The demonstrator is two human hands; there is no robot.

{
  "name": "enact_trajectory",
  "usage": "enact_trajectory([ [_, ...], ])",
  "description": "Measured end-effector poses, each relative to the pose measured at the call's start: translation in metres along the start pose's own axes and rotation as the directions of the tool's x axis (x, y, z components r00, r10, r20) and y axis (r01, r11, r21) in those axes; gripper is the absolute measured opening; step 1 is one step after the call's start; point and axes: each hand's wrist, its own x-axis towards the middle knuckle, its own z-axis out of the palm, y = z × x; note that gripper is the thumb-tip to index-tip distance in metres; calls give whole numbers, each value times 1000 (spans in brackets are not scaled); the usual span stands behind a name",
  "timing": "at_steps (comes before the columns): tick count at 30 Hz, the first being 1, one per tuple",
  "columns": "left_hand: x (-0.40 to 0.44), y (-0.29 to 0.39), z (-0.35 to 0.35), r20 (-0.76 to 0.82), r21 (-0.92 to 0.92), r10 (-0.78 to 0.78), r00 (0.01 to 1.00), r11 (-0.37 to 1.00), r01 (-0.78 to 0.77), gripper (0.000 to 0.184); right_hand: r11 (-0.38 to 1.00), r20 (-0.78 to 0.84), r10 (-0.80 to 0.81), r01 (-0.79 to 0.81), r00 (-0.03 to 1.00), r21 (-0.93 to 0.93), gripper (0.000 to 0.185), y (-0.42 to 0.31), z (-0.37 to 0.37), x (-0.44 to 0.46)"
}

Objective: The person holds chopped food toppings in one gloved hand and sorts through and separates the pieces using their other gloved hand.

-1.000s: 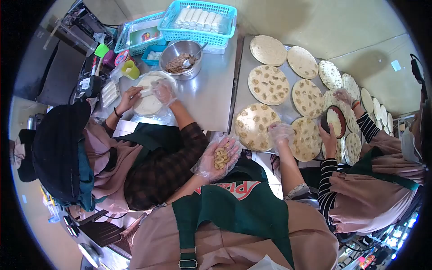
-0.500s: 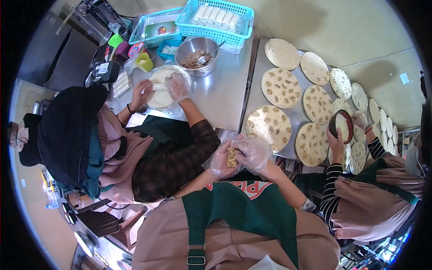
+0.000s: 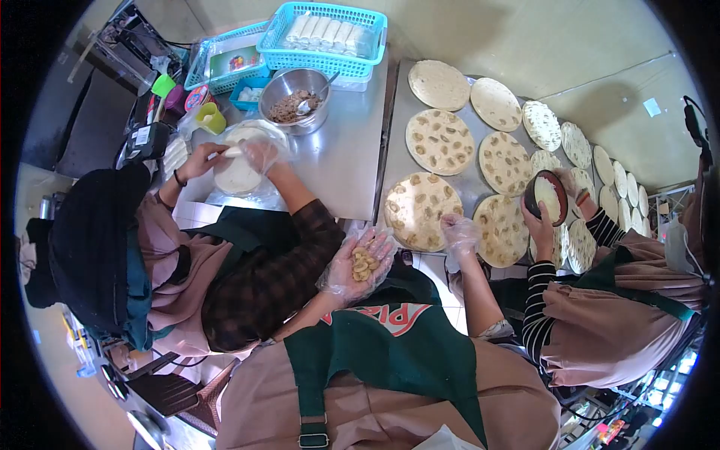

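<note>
- A metal counter (image 3: 401, 111) fills my view from one o'clock to three, set with rows of flatbreads (image 3: 495, 103), several spotted with tan.
- At eleven o'clock stands a steel table (image 3: 349, 127), close beside that counter.
- A co-worker (image 3: 600, 322) in striped sleeves is at four o'clock, holding a dark bowl (image 3: 530, 193) of white shreds.
- Another person (image 3: 262, 277) in a checked sleeve is at nine o'clock, working over a white round sheet (image 3: 232, 180).
- Just short of twelve sits a blue basket (image 3: 321, 60) of white rolls.
- The nearest flatbread (image 3: 429, 204) lies between two and three o'clock, tan-spotted.
- My gloved left hand (image 3: 360, 262) is near the centre, palm up, fingers spread wide, gripping nothing but bearing a small heap.
- My gloved right hand (image 3: 463, 236), at three o'clock, has its fingers bunched by that flatbread's edge; I cannot tell whether they pinch anything or touch it.
- The heap is tan slices (image 3: 363, 265), loose on my left palm.
</note>
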Motion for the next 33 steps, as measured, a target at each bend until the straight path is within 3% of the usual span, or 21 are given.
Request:
enact_trajectory([
  [1, 0, 0, 0, -4, 4, -1, 1000, 1000, 1, 37, 978, -16, -79, 74, 997, -193, 19, 3, 3, 1],
  [2, 0, -1, -1, -8, 4, -1, 1000, 1000, 1, 37, 979, -14, -76, 72, 997, -190, 19, 8, 4, -2],
  [4, 0, -1, 0, -3, -8, -13, 1000, 1000, 13, 38, 885, 92, -59, 95, 994, -455, 18, -39, -8, -7],
  [8, -1, -2, 1, -2, -38, -16, 1000, 999, 16, 41, 803, 175, -26, 125, 984, -583, 18, -41, 5, -9],
  [11, -2, -2, 3, -18, -22, -3, 1000, 1000, 3, 41, 811, 190, -131, 215, 973, -545, 18, -20, 15, -13],
  [13, -3, -2, 4, -10, 1, -7, 1000, 1000, 7, 43, 921, 174, -112, 168, 978, -352, 18, -45, 0, -15],
  [15, -3, -1, 6, 9, -4, -20, 1000, 1000, 21, 44, 951, 134, -72, 109, 988, -291, 16, -75, -10, -17],
  [17, -4, 0, 7, 28, -5, -42, 999, 999, 43, 46, 982, 224, -6, -37, 974, 185, 14, -121, -20, -23],
  [18, -3, -1, 7, 52, -1, -99, 994, 995, 99, 49, 982, 225, -6, -37, 974, 187, 14, -143, -26, -26],
  [19, -2, -1, 7, 77, 4, -157, 985, 987, 158, 51, 968, 266, -226, 186, 937, 168, 15, -166, -33, -30],
  [21, -1, 3, -4, 122, 75, -192, 974, 980, 184, 53, 788, 349, -608, 596, 713, 153, 17, -195, -38, -35],
  [23, 1, 2, -10, 164, 146, -228, 960, 968, 205, 55, 740, 388, -640, 669, 663, 76, 18, -189, -18, -39],
  [24, -3, -1, 1, 62, 153, -199, 978, 970, 188, 55, 677, 430, -665, 736, 611, 4, 19, -189, -12, -41],
  [25, -3, -3, 8, -39, 162, -170, 985, 971, 174, 56, 677, 428, -665, 736, 612, -1, 19, -191, -11, -43],
  [27, -4, -3, 7, -54, 196, -160, 986, 966, 167, 57, 671, 616, -515, 727, 597, -143, 22, -194, -14, -46],
  [28, -5, -4, 6, -74, 225, -143, 987, 962, 156, 57, 674, 612, -508, 722, 606, -155, 22, -192, -14, -47],
  [30, -7, -2, 3, -84, 240, -139, 987, 958, 156, 56, 783, 490, -556, 621, 672, 37, 20, -185, -14, -47],
  [31, -7, -1, 2, -99, 252, -124, 987, 957, 145, 55, 784, 489, -552, 620, 675, 30, 20, -184, -17, -46],
  [33, -6, -1, 4, -67, 191, -134, 989, 971, 144, 52, 870, 314, -493, 464, 811, 166, 19, -186, -25, -41],
])
